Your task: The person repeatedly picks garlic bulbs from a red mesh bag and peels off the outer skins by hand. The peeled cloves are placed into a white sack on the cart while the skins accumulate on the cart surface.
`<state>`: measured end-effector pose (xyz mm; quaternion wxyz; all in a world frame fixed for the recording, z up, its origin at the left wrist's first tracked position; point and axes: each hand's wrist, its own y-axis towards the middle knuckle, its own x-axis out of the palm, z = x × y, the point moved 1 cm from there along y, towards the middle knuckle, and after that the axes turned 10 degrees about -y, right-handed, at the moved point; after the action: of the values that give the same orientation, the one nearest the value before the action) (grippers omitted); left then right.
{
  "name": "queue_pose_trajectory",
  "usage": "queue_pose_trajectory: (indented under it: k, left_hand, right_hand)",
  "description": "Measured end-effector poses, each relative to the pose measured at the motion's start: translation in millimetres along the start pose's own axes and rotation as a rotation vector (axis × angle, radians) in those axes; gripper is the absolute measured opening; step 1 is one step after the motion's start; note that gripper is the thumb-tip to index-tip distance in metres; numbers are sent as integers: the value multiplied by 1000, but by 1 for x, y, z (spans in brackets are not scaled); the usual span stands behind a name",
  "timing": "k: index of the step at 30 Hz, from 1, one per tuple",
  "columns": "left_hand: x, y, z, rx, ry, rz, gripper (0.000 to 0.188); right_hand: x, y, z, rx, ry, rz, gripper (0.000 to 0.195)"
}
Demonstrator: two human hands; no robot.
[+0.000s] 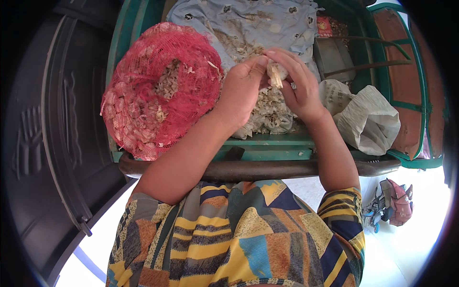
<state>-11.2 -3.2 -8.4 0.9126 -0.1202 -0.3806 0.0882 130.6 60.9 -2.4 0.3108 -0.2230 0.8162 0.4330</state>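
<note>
A garlic bulb [278, 71] with a cut, dry stem pointing towards me is held between both hands. My right hand [303, 88] curls around its right side. My left hand [242, 88] grips it from the left, the thumb near its upper edge and the other fingers mostly hidden. Beneath the hands lies a pile of loose garlic skins [272, 111]. To the left sits a large red mesh bag [193, 104], filled with garlic cloves or bulbs and folded inward at its mouth, where loose pieces show.
A soiled blue-grey cloth [251, 21] covers the green metal cart bed [269, 142]. A brown rail [258, 170] crosses its front. An open whitish woven sack [369, 118], a grey container [333, 57] and a red packet [324, 27] stand right. A dark panel [28, 107] borders the left.
</note>
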Motion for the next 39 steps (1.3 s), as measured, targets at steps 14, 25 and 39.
queue_pose_trajectory:
  k: [14,25,39]
  left_hand:
    - [-42,25,25,-153,258,-426,58]
    - [-38,22,25,-130,364,-484,67]
    - [-33,21,38,-119,372,-497,59]
  right_hand:
    - [-2,-2,-11,172,118,-47,33]
    - [-3,-7,-24,244,149,97,11]
    - [4,-3,-30,274,288,143,13]
